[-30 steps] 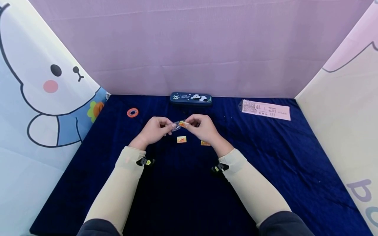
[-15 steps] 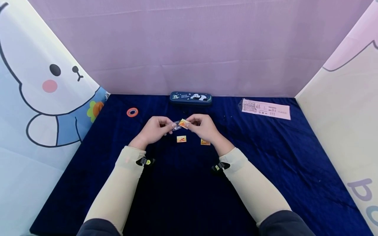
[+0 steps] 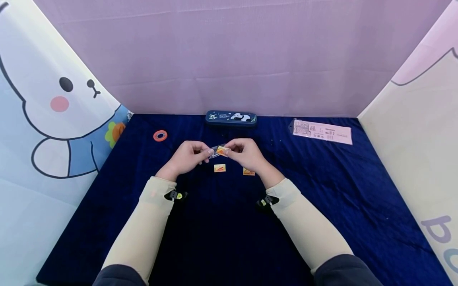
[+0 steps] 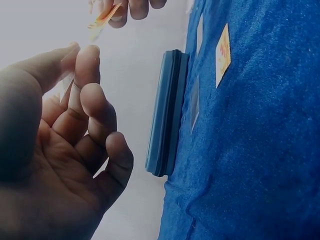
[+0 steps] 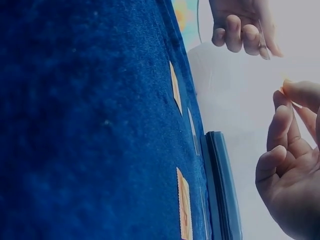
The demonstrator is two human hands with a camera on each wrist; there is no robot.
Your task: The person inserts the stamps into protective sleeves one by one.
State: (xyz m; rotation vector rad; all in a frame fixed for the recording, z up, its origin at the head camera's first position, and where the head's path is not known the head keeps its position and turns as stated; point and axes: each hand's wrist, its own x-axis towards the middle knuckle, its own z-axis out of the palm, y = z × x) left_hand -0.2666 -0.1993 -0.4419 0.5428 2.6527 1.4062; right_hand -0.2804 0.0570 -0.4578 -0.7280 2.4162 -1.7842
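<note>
Out in front, the left hand (image 3: 187,157) pinches a small clear plastic sleeve (image 3: 213,154) between thumb and forefinger. The right hand (image 3: 247,154) pinches a yellow-orange stamp (image 3: 222,150), which overlaps the sleeve's right end in the head view. From the left wrist, the held stamp (image 4: 106,19) appears tilted just beyond the left fingertips. Two similar stamps lie on the blue cloth: one stamp (image 3: 220,168) below the hands, another stamp (image 3: 248,172) partly hidden by the right wrist. Their toothed edge shows on a stamp (image 5: 184,207) in the right wrist view.
Behind the hands lies a dark blue pencil case (image 3: 231,118) with pandas. An orange ring (image 3: 160,136) like a tape roll is at back left, a pink printed card (image 3: 323,132) at back right. Clear flat pieces (image 4: 195,105) lie near the case. Fabric walls border the table.
Between the right fingers the stamp has shifted in angle, and now its printed face shows more than a second ago. The clear sleeve's tilt has changed slightly. Both hands stay in nearly the same place.
</note>
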